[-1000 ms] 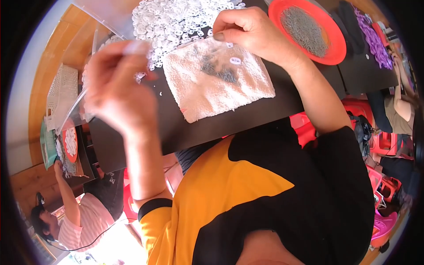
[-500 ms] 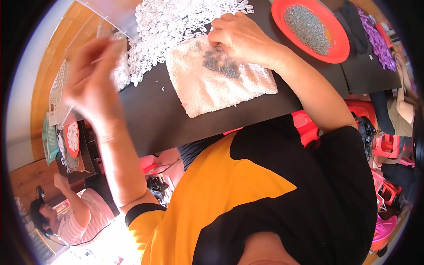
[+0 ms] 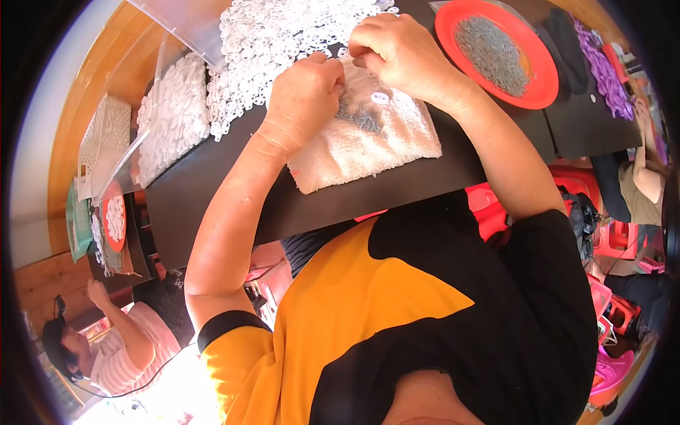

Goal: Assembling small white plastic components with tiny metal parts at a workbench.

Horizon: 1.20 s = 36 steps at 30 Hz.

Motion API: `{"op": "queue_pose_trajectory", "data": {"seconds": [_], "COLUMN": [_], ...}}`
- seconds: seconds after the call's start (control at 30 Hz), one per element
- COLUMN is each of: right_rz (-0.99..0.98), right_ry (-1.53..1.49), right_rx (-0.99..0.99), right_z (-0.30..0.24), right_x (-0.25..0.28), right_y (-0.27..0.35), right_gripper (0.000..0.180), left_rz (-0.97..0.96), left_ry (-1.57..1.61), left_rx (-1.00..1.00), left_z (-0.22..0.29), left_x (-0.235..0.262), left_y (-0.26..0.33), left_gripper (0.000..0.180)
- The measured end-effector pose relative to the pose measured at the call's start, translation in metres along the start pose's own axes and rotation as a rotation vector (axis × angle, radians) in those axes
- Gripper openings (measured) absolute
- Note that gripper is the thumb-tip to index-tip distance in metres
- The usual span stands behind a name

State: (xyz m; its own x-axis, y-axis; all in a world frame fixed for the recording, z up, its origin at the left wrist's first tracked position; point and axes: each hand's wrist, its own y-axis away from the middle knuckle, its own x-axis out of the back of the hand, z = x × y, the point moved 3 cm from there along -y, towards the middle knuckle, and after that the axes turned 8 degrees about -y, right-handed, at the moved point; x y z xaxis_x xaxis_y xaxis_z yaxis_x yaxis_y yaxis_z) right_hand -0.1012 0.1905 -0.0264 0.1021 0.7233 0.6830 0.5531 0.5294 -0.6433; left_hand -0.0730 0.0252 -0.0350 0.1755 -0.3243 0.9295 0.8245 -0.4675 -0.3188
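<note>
My left hand [image 3: 306,95] is closed in a pinch over the left side of a folded cream towel [image 3: 368,157]. Facing it, my right hand [image 3: 405,58] is also pinched, above the towel's far edge. Whatever lies between either hand's fingertips is too small or hidden to make out. A little heap of thin grey metal pins [image 3: 363,119] rests on the towel, partly behind my left hand. Beside the heap lies one small white oval plastic piece [image 3: 380,98]. Just beyond the hands spreads a large pile of white plastic pieces with holes [image 3: 258,46].
A red plate [image 3: 542,78] of metal pins stands at the far right, with purple chain-like pieces [image 3: 605,78] beyond. Another white heap [image 3: 173,117] sits by a clear plastic box [image 3: 180,28] on the left. A co-worker in a striped shirt [image 3: 134,347] sits lower left.
My left hand has swung right from the white heap by the clear box to the towel, close to my right hand. A white oval piece now shows on the towel.
</note>
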Motion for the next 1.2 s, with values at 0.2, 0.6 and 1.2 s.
{"op": "queue_pose_trajectory", "data": {"seconds": [0.2,0.6,1.2], "right_rz": [0.025,-0.023,-0.053], "right_ry": [-0.143,-0.606,-0.711], "right_rx": [-0.047,-0.335,-0.266], "right_z": [-0.017,-0.003,-0.012], "right_x": [0.019,0.014,0.009], "right_y": [-0.010,-0.003,-0.004], "right_gripper": [0.006,0.009,0.006], "left_rz": [-0.044,-0.124,-0.186], "left_ry": [0.116,0.859,1.688], "left_rx": [0.044,0.452,0.571], "left_z": [-0.004,-0.005,-0.003], "left_x": [0.001,0.016,0.009], "left_y": [0.000,-0.006,0.009], "left_gripper": [0.004,0.008,0.016]}}
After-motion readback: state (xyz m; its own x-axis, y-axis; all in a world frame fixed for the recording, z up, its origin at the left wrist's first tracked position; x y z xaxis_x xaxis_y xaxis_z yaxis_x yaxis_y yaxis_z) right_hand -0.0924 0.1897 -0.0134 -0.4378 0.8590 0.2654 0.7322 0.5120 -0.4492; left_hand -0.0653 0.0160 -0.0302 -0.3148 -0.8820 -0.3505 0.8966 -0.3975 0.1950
